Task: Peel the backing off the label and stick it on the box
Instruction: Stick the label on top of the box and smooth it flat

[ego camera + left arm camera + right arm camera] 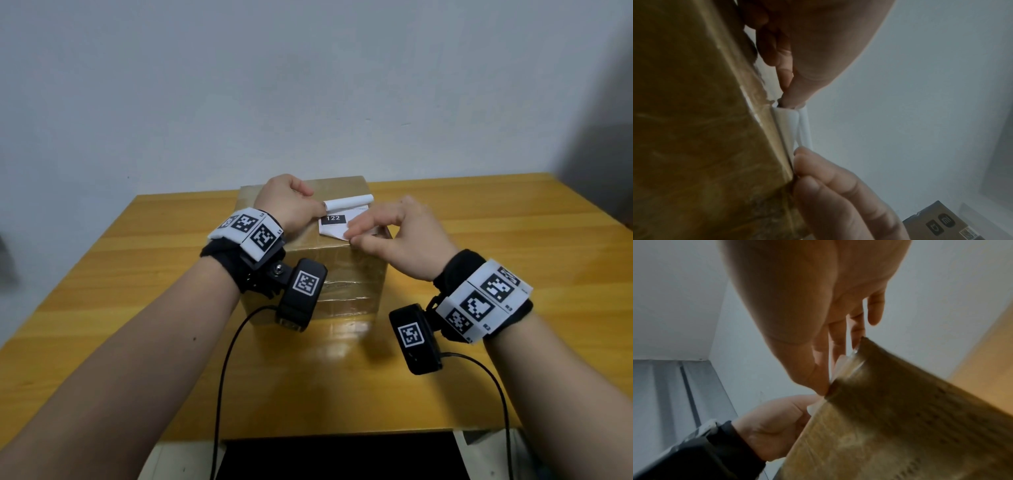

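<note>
Atop box [308, 260]: label [334, 224] lying crosswise, left hand [291, 202] pinching curled backing [349, 202] at far-left, right hand [397, 236] fingers pinching near edge.

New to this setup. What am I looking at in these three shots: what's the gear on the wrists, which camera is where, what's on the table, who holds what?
No robot here: a person works with bare hands. The black bands with square black-and-white markers on the wrists carry small cameras with cables. The big picture comes from a head-worn camera looking down; the other two come from those wrist cameras, looking along the fingers, so they are close and blurry.

On the wooden table stands a taped cardboard box. On its top lies a white label printed "122". The left hand pinches the curled white backing rolled back from the label's far edge. The right hand pinches the label's near corner at the box's top edge. The label is not yet flat.
</note>
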